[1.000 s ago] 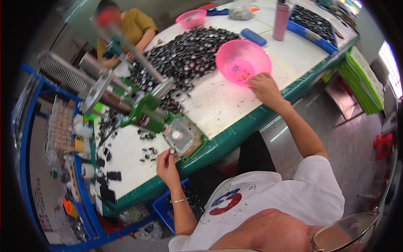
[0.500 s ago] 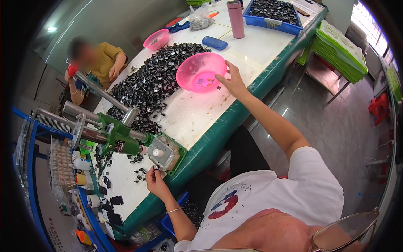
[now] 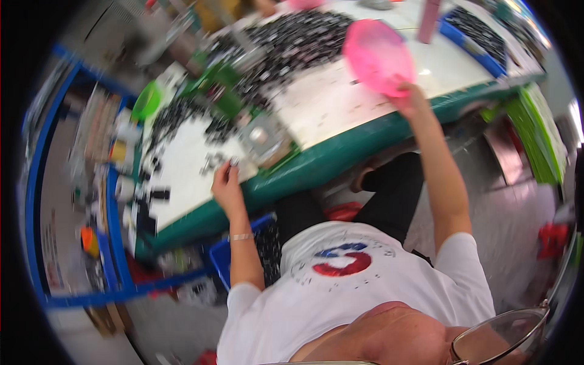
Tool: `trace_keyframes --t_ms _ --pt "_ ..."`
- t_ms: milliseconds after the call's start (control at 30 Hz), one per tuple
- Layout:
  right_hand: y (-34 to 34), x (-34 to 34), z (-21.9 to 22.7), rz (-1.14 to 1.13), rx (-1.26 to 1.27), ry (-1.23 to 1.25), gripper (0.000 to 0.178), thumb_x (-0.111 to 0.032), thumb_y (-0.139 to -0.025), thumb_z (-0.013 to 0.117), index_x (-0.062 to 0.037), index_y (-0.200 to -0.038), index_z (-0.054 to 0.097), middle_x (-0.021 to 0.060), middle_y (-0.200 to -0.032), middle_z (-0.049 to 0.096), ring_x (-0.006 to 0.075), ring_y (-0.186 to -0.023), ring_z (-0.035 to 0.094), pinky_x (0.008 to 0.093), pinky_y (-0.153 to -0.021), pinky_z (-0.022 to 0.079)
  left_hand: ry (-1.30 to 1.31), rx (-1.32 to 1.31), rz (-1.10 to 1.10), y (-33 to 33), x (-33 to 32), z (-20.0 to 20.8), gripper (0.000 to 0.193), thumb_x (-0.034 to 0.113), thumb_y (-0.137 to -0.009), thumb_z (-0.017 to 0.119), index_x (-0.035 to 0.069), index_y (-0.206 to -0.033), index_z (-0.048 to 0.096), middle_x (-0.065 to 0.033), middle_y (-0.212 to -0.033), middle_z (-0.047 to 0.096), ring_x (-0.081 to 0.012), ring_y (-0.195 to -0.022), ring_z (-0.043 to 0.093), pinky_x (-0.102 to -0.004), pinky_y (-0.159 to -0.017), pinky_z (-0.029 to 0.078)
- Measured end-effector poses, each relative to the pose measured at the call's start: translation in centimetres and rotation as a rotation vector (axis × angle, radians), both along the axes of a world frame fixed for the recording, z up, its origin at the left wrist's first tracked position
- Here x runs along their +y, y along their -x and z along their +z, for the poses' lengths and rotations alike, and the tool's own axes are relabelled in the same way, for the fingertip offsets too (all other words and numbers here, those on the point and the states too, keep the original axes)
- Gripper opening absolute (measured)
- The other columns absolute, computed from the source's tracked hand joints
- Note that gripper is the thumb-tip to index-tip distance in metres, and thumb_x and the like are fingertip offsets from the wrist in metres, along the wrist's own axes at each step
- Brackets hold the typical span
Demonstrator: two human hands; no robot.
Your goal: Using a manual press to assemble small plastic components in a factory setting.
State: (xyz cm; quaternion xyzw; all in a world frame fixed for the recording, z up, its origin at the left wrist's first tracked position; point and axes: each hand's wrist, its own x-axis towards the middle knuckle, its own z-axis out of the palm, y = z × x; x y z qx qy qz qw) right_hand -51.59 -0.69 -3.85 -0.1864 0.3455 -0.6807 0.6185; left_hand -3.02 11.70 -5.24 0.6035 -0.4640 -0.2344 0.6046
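Note:
My right hand (image 3: 409,100) grips the near rim of a pink plastic basin (image 3: 378,56). The basin is tipped up on its side above the white tabletop, and its inside is smeared by motion. My left hand (image 3: 227,190) is at the table's front edge, fingers pinched on a small black round part (image 3: 233,162), which is blurred. Just right of that hand stands a green lever press (image 3: 220,91), with a white round piece (image 3: 259,135) on its grey base plate (image 3: 266,143). Beyond the press spreads a large heap of small black parts (image 3: 298,45).
A blue tray (image 3: 471,45) of black parts and a pink bottle (image 3: 429,21) stand at the far right. Blue shelving (image 3: 115,201) rises at the left, near a green bowl (image 3: 147,100). Green trays (image 3: 538,134) are stacked right of the table. Another person's hand (image 3: 265,7) shows at the far edge.
My view has swung, shifting the whole scene. My right hand, earlier at the basin's side with fingers apart, now holds its rim, and the basin has tipped up. My left hand stays beside the press.

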Motion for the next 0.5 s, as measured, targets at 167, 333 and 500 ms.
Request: trace_keyframes --t_ms 167,333,500 --pt "0.8 5.7 2.5 0.045 -0.023 -0.016 0.069 0.004 -0.079 0.053 0.0010 -0.146 0.036 0.0246 -0.144 0.041 0.0391 -0.132 0.044 0.0499 -0.112 0.039 0.011 -0.253 0.052 -1.7 -0.8 1.8 0.017 0.009 -0.087 0.070 -0.001 -0.101 0.073 -0.0060 -0.086 0.069 -0.0121 -0.073 0.061 -0.0265 -0.069 0.049" --pt "1.8 8.6 1.4 0.097 -0.016 -0.034 0.065 0.003 -0.083 0.053 0.0024 -0.146 0.037 0.0236 -0.143 0.043 0.0378 -0.132 0.045 0.0504 -0.113 0.038 -0.069 -0.723 0.057 -2.8 -1.4 3.3 0.012 0.006 -0.083 0.069 0.002 -0.094 0.073 -0.0120 -0.087 0.066 -0.0272 -0.072 0.065 -0.0349 -0.069 0.051" --pt "2.2 10.2 1.5 0.071 -0.114 -0.002 0.071 0.006 -0.081 0.051 0.0014 -0.149 0.030 0.0249 -0.151 0.036 0.0389 -0.139 0.038 0.0522 -0.115 0.036 -0.061 -0.727 0.021 -3.0 -0.6 3.3 0.024 0.003 -0.083 0.069 0.004 -0.107 0.072 -0.0097 -0.103 0.066 -0.0203 -0.073 0.063 -0.0324 -0.069 0.051"
